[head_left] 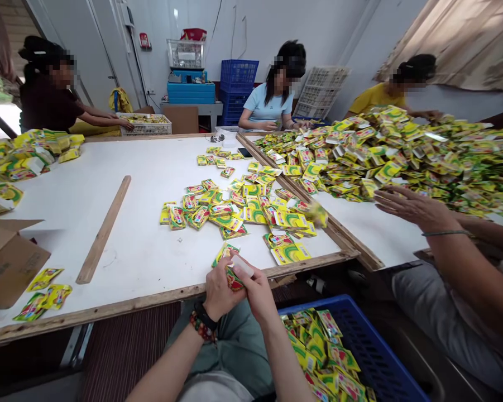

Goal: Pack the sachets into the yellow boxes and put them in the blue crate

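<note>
Both my hands are together over the table's front edge, closed around a small green, red and yellow carton. My left hand wraps its near side. My right hand grips the other side, its thumb by a white flap at the carton's end. Just beyond my fingers lies another small carton, partly hidden by them. A loose spread of similar yellow cartons covers the tabletop ahead.
A wooden strip lies to the left, near a cardboard box and several yellow packets. A blue crate of packets stands low right. Beyond a wooden divider is a large carton heap; a co-worker's hand hovers there. Other people sit opposite.
</note>
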Tool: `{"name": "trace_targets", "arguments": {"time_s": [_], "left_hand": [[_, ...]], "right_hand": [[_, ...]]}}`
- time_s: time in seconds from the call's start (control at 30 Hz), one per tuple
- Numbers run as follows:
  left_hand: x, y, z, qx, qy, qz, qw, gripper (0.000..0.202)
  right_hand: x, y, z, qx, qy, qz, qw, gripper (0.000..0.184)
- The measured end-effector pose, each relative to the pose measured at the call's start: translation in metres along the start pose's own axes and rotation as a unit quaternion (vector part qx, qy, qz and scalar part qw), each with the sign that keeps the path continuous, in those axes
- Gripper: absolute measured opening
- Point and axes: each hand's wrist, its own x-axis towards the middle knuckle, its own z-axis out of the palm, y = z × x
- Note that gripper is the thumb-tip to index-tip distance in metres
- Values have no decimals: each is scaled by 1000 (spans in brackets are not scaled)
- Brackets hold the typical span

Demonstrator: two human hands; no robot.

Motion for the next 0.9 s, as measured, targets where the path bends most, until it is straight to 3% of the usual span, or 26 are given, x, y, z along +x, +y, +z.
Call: {"name": "trace_targets", "arguments": {"time_s": [0.13,0.23,0.33,0.47,0.6,0.9], "left_hand": [[5,5,-2,-16,-9,-6,1000,54],[7,9,-5,-42,2,-22,999,60],[10,13,-7,-30,-39,-52,997,63],[15,16,-9,-13,-55,-77,995,48],[16,17,-10,-18,-47,-86,995,45],[16,18,-15,-67,-51,-68,994,36]], "right_hand": [[-7,-6,-4,-130,2,-109,986,30],[-6,-9,-1,-138,27,-85,986,27],[1,-14,2,-101,37,-38,993,31],[6,-18,2,-50,2,-2,999,32],[-2,-14,0,-94,-32,-10,995,34],[-8,4,6,-189,-38,-197,961,33]]}}
